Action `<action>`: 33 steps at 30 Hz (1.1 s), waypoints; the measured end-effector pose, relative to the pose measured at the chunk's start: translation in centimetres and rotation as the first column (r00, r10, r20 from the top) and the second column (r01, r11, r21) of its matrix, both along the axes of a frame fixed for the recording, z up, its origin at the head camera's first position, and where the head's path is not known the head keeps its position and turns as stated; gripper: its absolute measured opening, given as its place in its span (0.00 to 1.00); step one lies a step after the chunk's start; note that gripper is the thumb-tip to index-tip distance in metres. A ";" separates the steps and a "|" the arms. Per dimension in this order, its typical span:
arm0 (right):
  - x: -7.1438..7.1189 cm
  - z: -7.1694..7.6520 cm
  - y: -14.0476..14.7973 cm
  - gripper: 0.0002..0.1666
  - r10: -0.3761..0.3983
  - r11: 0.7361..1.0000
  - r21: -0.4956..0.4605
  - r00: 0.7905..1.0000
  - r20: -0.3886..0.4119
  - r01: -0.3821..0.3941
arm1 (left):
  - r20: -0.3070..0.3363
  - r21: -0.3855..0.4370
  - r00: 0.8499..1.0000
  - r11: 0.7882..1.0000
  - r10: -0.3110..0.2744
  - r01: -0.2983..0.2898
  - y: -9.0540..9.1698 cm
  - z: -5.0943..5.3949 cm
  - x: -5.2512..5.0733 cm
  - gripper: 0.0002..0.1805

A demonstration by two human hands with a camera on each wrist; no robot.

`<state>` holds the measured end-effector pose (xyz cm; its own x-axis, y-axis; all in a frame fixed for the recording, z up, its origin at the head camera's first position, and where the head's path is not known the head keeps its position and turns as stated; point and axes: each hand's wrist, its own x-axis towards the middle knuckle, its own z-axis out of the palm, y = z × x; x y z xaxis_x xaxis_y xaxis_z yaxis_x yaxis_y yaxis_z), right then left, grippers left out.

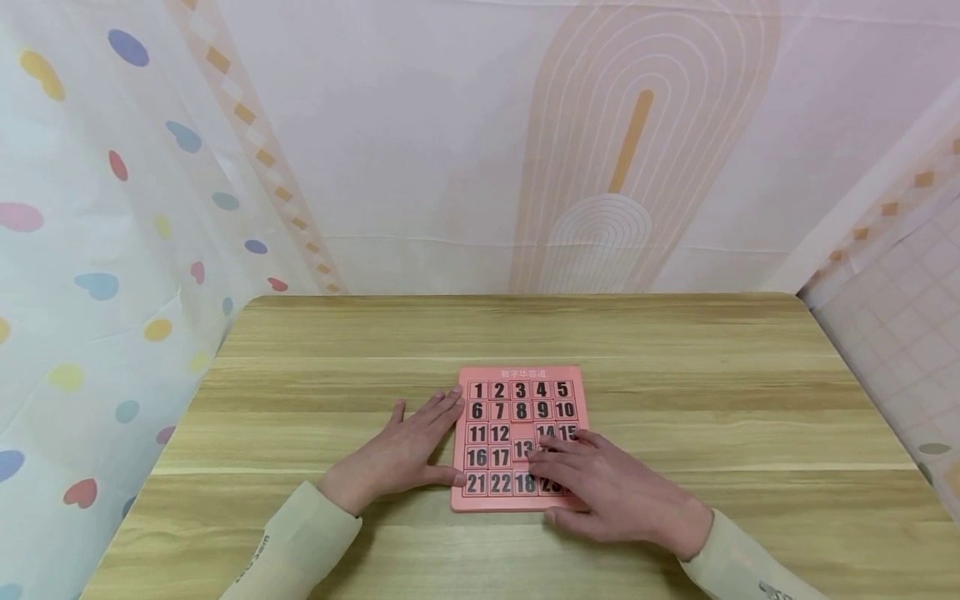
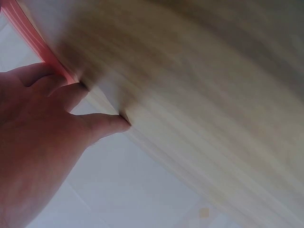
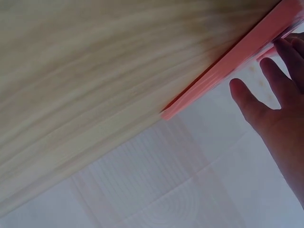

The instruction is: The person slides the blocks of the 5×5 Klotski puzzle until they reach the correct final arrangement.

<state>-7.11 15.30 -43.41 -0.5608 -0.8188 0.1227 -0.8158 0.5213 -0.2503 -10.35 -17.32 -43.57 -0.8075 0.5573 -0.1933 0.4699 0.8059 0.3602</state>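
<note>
A pink sliding number puzzle (image 1: 495,505) lies flat on the wooden table, its black-numbered tiles in rows. Tile 13 (image 1: 522,450) sits slightly above the line of 16 and 17, with a bare pink slot over it. My left hand (image 1: 397,457) rests along the puzzle's left edge, fingers extended, thumb at the lower left corner. Over the lower right tiles lies my right hand (image 1: 611,487), a fingertip at tile 13's right side; it hides several tiles. In the right wrist view, the pink frame (image 3: 209,85) shows edge-on beside the fingers.
The wooden table (image 1: 337,333) reaches back to a patterned curtain (image 1: 420,150). Another curtain with coloured spots (image 1: 97,286) hangs along the left side. Bare tabletop surrounds the puzzle.
</note>
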 end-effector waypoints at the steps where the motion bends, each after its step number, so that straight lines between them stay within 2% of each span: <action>1: -0.1 0.0 0.0 0.33 -0.002 1.000 0.000 1.000 0.002 0.002 | 0.002 0.000 1.000 1.000 0.001 -0.001 0.0 0.0 0.0 0.57; 11: -0.9 -0.1 -0.1 0.31 -0.003 1.000 -0.019 0.999 -0.037 0.002 | 0.006 -0.001 1.000 1.000 0.003 -0.003 0.0 0.1 0.0 0.57; 28: -1.7 -0.1 -0.3 0.31 -0.029 0.999 -0.023 0.999 0.042 0.030 | 0.011 -0.004 1.000 1.000 0.010 -0.010 0.0 0.0 0.0 0.57; 33: -1.4 0.0 -0.5 0.30 -0.010 0.999 -0.034 1.000 -0.003 0.010 | 0.008 -0.007 1.000 1.000 0.011 -0.011 0.1 0.1 0.1 0.57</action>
